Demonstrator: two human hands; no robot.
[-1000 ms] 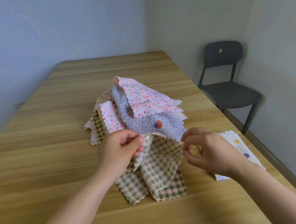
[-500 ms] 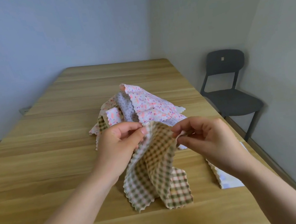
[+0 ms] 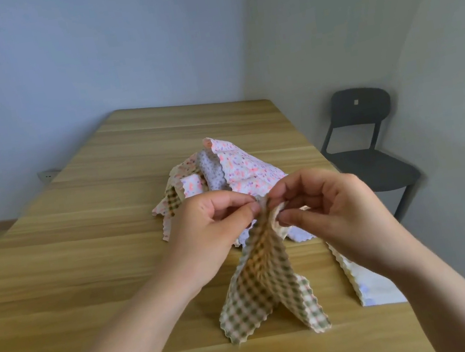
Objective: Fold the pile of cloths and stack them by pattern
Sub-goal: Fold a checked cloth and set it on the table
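Wooden table (image 3: 86, 259) bearing a pile of patterned cloths (image 3: 233, 172) at centre. A green-checked cloth (image 3: 261, 287) hangs just in front of the pile, and a pale folded cloth (image 3: 367, 285) lies under the right forearm. Left hand (image 3: 213, 236) and right hand (image 3: 331, 212) meet at the checked cloth's top edge, each grip pinching the fabric.

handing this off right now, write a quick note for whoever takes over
Hands: left hand and right hand both pinch the top edge of the green checked cloth, held up in front of the pile.
The pile lies unfolded on the table.
Done: one white dotted cloth lies folded under the right forearm.
To do: fold the checked cloth, then the rest, stacking by pattern.
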